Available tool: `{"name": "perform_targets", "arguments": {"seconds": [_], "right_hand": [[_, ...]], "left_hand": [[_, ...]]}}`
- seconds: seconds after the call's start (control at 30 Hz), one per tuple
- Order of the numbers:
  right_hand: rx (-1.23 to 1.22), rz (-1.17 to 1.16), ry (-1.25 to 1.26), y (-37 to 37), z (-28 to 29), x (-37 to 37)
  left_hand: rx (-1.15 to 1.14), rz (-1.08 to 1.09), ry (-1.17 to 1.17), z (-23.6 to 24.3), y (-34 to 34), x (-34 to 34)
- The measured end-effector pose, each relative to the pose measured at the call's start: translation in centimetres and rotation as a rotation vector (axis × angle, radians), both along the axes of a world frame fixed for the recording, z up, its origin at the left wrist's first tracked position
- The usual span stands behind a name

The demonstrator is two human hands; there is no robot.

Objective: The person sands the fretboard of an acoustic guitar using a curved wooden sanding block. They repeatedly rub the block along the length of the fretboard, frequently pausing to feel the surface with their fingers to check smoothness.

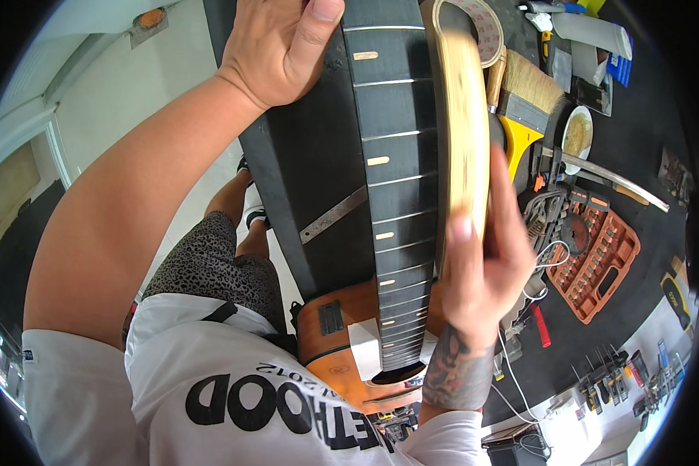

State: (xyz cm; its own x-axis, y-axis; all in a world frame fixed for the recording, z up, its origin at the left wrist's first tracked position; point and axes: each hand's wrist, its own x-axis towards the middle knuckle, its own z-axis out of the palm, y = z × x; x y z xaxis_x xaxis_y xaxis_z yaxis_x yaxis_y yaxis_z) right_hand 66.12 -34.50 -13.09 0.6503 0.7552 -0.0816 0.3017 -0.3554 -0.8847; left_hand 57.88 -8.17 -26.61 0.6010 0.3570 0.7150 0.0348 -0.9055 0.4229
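An acoustic guitar neck with a dark fretboard (400, 159), metal frets and pale inlays runs down the middle. It joins an orange-brown guitar body (322, 373); white pieces cover the top beside the fretboard's lower end. My right hand (481, 279), slightly blurred, grips a long pale wooden block (464, 132), thumb on its near face and fingers along its right side. The block stands on edge along the fretboard's right side; contact between them cannot be made out. My left hand (283, 50) is at the neck's upper left, thumb beside its edge. Its fingers are hidden or cut off.
A metal ruler (334, 213) lies on the black bench left of the neck. At right are a tape roll (491, 39), a wide brush (528, 105), a bowl of powder (577, 138) and an orange socket case (594, 256). Several tools hang at lower right.
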Motion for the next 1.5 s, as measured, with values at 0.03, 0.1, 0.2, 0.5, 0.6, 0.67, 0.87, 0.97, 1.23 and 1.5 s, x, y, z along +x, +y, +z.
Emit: {"name": "perform_targets", "arguments": {"seconds": [0.03, 0.1, 0.2, 0.5, 0.6, 0.67, 0.87, 0.97, 1.23, 1.5], "right_hand": [[-0.058, -0.005, 0.025, -1.9, 0.5, -0.5], [-0.127, 0.006, 0.021, -5.7, 1.0, -1.4], [-0.115, -0.001, 0.046, -9.3, 1.2, -2.5], [-0.034, 0.081, -0.092, 5.9, -0.2, 1.6], [0.034, 0.073, -0.026, 6.8, -0.8, 2.0], [-0.046, 0.078, -0.014, 3.6, 0.1, 1.1], [-0.105, -0.021, 0.034, -7.5, 0.9, -2.1], [-0.105, 0.032, 0.017, -10.3, 0.9, -2.4], [-0.043, 0.096, -0.102, 4.3, -0.3, 1.8], [-0.083, 0.091, -0.067, 1.2, 0.1, 1.0]], "left_hand": [[-0.019, 0.001, 0.005, -0.1, -0.1, 0.0], [-0.019, 0.003, 0.009, -0.1, -0.1, 0.0], [0.003, 0.006, 0.002, -0.1, 0.0, -0.1], [-0.015, 0.011, 0.02, -0.1, 0.0, -0.4], [-0.028, -0.005, 0.017, 0.3, 0.0, -0.3], [-0.027, -0.007, -0.002, 0.1, 0.0, -0.2], [-0.046, 0.005, -0.002, -0.3, 0.0, -0.1], [-0.039, 0.027, 0.006, -0.2, 0.0, -0.2], [-0.066, 0.022, 0.023, 0.1, -0.2, -0.1], [-0.057, -0.002, 0.005, 0.3, -0.2, 0.1]]}}
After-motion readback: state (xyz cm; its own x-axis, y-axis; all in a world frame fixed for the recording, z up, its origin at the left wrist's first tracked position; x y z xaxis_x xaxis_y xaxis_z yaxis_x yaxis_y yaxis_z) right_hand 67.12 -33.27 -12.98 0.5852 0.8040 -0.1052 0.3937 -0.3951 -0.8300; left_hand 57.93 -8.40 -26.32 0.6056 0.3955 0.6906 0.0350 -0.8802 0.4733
